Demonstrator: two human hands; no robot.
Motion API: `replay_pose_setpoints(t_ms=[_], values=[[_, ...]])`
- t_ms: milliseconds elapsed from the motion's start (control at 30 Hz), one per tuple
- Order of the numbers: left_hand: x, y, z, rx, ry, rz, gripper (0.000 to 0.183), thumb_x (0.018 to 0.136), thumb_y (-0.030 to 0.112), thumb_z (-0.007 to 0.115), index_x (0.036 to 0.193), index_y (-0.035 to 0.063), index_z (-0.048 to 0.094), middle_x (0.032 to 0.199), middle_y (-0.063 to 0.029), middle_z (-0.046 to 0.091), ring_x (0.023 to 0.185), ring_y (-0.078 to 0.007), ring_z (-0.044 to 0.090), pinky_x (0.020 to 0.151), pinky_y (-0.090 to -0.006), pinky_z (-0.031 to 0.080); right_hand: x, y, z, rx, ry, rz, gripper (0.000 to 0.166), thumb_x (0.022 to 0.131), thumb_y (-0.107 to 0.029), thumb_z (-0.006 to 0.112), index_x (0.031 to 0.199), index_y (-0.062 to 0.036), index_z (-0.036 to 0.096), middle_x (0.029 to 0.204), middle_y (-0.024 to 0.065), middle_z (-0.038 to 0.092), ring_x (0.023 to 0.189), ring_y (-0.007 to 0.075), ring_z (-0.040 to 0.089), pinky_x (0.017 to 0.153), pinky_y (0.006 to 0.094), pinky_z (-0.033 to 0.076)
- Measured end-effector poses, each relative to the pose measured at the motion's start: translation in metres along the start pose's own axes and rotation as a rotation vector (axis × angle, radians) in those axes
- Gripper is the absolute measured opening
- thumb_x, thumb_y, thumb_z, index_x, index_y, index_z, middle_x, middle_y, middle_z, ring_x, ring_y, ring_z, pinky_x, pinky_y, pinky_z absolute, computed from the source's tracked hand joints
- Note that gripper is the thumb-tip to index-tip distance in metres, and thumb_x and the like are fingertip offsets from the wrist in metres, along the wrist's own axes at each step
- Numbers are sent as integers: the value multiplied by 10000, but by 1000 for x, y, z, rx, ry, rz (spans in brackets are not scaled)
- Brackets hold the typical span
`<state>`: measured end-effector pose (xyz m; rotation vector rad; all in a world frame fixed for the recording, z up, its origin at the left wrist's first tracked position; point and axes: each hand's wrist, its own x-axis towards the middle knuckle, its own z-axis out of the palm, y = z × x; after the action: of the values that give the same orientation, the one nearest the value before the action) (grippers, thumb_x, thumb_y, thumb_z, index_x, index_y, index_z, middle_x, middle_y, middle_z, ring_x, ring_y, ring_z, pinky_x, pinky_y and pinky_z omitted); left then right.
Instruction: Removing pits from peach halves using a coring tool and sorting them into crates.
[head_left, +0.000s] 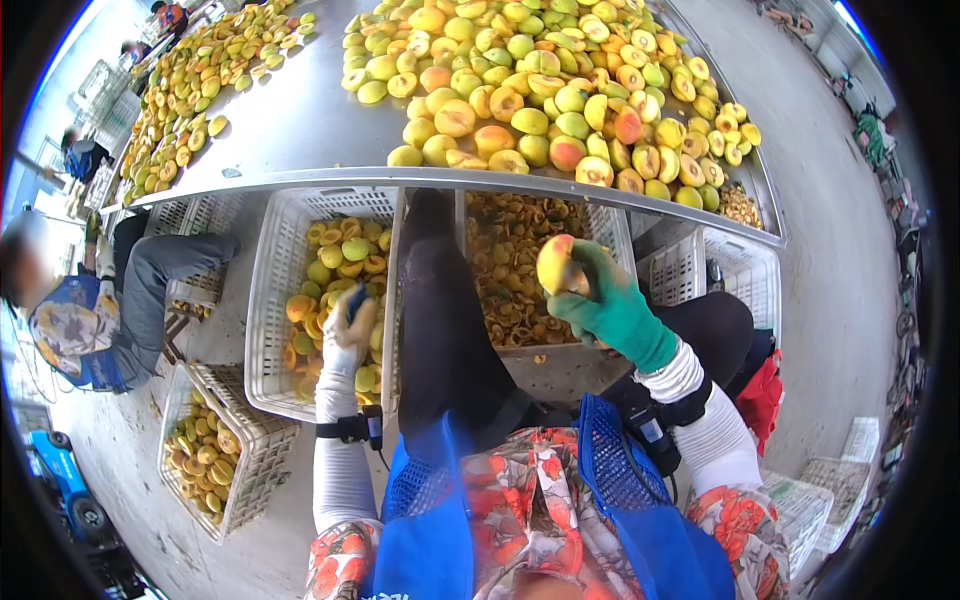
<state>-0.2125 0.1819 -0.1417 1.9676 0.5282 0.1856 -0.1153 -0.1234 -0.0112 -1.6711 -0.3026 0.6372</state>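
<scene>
My right hand, in a green glove, holds a yellow-red stone fruit, peach- or apricot-like, below the table edge. Beneath that hand, brownish fruit scraps fill a white plastic crate. My left hand wears a pale, stained glove and grips a small dark blue tool; its working end cannot be made out. It is over a white crate that contains yellow-green and orange fruit halves. Many cut halves are heaped on the metal table ahead.
The table's raised metal rim crosses above both crates. Another crate of halves stands on the floor to the left, near a seated co-worker. Small light-brown pieces lie in the table's right corner. White crates stand at lower right.
</scene>
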Motion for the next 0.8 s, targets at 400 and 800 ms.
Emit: replay_pose_setpoints(t_ms=[400,800], values=[[-2,153,112,-612,-387,347,438,872,362,409,1104,-7,451,1008,-110,549,857,-149,555,745,-275,459,12,12,12,-521,58,-401,401,739,-289,603,937,33,470,780,224,557,730,364,549,626,405,435],[41,162,113,145,-626,831,463,792,412,527,985,-8,537,895,-106,577,777,-159,556,686,-236,459,21,33,-18,-764,-31,-461,313,790,-261,530,866,38,479,654,204,537,581,349,545,509,403,431]])
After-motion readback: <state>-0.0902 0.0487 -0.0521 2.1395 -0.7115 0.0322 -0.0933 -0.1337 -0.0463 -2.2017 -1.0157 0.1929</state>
